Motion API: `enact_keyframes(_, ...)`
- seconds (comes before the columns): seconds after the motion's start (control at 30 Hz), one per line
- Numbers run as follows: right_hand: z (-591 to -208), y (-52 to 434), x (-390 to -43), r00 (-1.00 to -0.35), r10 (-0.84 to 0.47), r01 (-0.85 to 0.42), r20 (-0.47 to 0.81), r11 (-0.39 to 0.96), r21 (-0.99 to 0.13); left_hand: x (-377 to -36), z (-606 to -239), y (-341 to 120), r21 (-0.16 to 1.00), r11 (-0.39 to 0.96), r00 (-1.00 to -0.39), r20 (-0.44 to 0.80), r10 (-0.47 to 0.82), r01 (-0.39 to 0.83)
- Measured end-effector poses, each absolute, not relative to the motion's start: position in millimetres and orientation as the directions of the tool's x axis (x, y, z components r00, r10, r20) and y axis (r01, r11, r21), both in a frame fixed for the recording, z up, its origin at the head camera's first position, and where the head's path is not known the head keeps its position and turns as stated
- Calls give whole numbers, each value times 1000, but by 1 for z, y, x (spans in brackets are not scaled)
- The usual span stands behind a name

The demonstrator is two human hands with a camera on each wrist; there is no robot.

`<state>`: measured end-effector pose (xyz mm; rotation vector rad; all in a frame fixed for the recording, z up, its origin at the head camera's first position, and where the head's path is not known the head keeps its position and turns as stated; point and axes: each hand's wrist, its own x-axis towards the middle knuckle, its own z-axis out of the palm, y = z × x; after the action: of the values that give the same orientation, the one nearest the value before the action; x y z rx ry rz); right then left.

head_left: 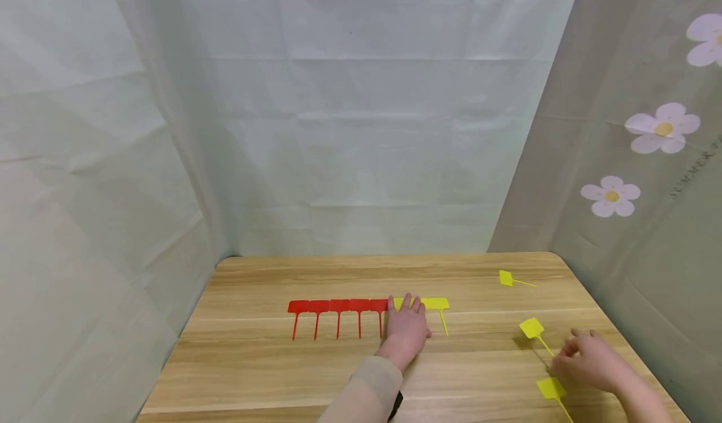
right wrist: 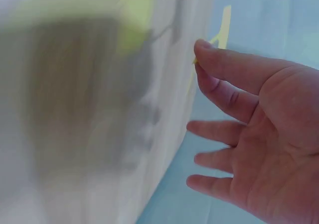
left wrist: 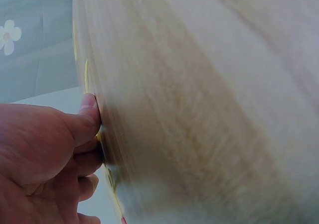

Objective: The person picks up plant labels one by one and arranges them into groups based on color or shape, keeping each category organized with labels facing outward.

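Wooden table [head_left: 271, 373] — pale curtains [head_left: 361, 109] around

The left hand [head_left: 407, 328] lies palm down, fingers straight and spread forward, its forearm in a beige sleeve reaching in from below. The right hand [head_left: 586, 363] hovers low at the right, fingers loosely open, thumb extended.

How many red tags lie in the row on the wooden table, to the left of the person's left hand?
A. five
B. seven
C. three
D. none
A: the head view shows five red tags side by side, stems toward the person, on the wooden table; the left hand rests flat at the row's right end, where the yellow tags start.
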<state>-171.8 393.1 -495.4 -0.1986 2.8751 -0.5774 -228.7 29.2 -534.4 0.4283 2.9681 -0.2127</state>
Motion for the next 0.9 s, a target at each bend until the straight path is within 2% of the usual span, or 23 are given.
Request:
enact_keyframes(0.2,-491,322,-205,-976,-182,-109,-121,885,-453,-229,-535,29,-116,951,-953,-144,268,285)
enact_keyframes(0.4,-504,267,-220,-982,-131,-51,-136,877,-478,-228,-533,28,-111,951,-950,-153,272,290)
enact_keyframes(0.7,-511,238,-226,-986,-1,69,-166,908,-414,-228,-532,28,-101,952,-950,-155,272,289)
enact_keyframes(0.9,-514,230,-226,-982,30,100,-184,918,-384,-230,-535,29,-97,952,-950,-156,272,289)
